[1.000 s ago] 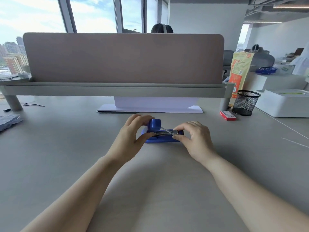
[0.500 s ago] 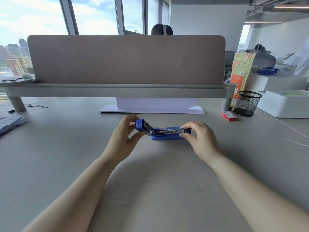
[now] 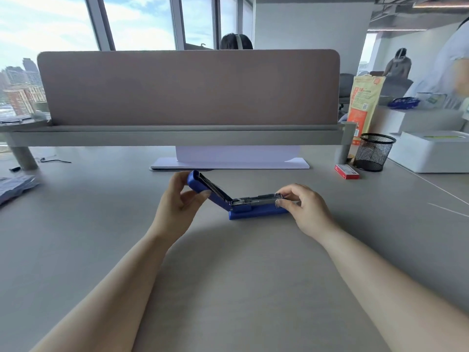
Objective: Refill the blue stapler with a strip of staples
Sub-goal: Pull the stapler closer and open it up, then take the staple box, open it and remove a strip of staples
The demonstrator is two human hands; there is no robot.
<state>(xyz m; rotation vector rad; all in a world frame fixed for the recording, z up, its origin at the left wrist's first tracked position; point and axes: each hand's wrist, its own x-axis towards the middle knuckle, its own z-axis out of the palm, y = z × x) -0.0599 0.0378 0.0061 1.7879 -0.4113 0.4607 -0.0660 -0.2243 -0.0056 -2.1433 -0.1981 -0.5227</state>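
The blue stapler [image 3: 256, 210] lies on the bench [image 3: 228, 288], its base flat and its top cover swung up and back to the left — that exposes the metal staple channel [image 3: 253, 199], which is the point of holding it this way. The left hand [image 3: 177, 201] pinches the raised cover between thumb and fingers, keeping it tipped open. The right hand [image 3: 302, 207] closes thumb and forefinger on the stapler's right end, at the tip of the channel, and so pins the base down. Whether a strip of staples already sits in the channel I cannot tell; it looks shiny but blurred.

To the right of the stapler and farther back lies a small red box [image 3: 346, 171], likely the staple box, shut as far as can be seen. Just beyond it stands a black mesh pen cup [image 3: 373, 154] — nothing shows inside it. Behind the stapler a white sheet [image 3: 228, 160] leans under the divider shelf [image 3: 175, 134].
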